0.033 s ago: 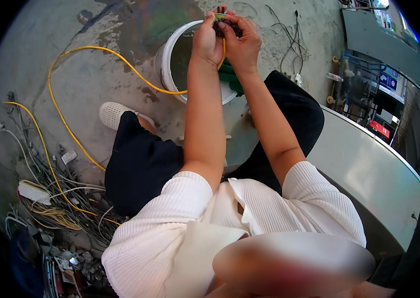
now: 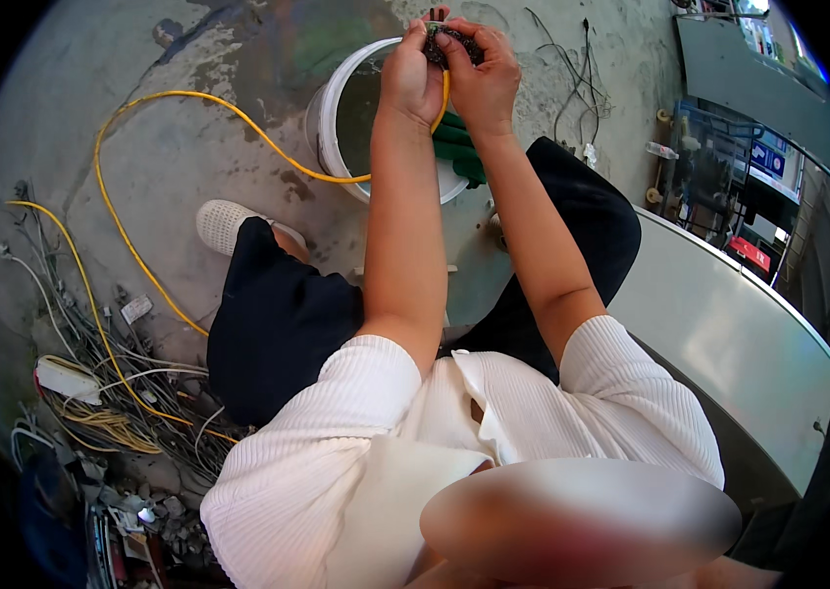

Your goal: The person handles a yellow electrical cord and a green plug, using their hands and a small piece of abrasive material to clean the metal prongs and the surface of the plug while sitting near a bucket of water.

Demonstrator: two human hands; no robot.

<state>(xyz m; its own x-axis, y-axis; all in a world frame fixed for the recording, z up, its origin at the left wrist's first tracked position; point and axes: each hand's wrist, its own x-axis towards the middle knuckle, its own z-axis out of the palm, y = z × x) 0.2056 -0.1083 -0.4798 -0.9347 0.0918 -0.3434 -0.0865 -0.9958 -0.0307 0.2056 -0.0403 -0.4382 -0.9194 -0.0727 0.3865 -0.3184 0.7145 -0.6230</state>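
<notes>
Over a white bucket, both my hands grip a small dark, speckled object with a bit of green and dark prongs at its top. My left hand holds it from the left, and my right hand presses its thumb onto it from the right. A yellow cord hangs down from it between my wrists. Dark green cylindrical items sit in the bucket, partly hidden by my arms, along with murky dark contents.
A tangle of cables with a white power strip lies at left. A pale panel runs along my right. Loose wires, a plastic bottle and a wheeled metal rack are at upper right.
My hands and the dark object have shifted very slightly upward, with my right fingers moved a little over it. Everything else looks the same.
</notes>
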